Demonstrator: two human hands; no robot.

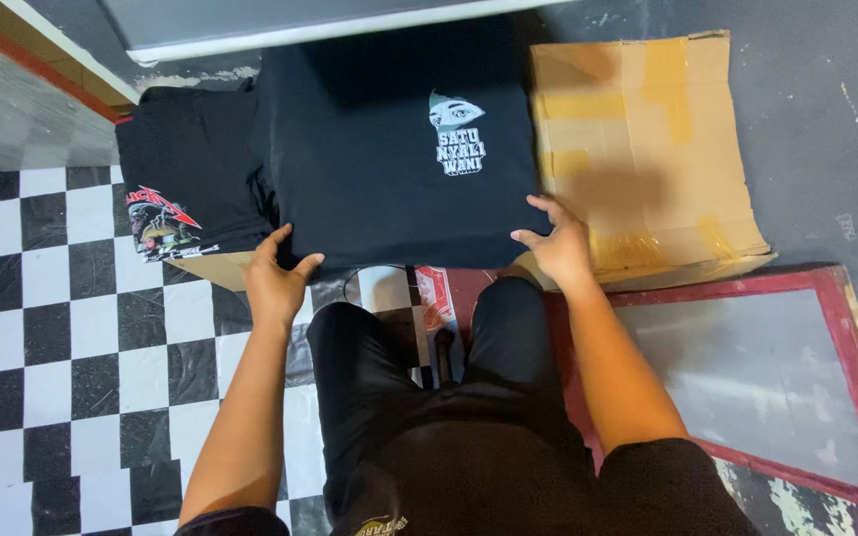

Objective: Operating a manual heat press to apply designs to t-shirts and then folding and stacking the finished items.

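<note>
Two hands, left (272, 281) and right (558, 246), are gripping one folded black shirt (399, 149) beside one flattened cardboard box (647, 149).

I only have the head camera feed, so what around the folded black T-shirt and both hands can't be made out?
- Underside of the folded black T-shirt with the white print: hidden by the cloth itself.
- Left hand and right hand palms: faced away.
- Second black shirt with the red graphic: partly overlapped by the first.
- Flattened brown cardboard box: left edge under the shirt.
- Grey board: cut by the top edge.
</note>
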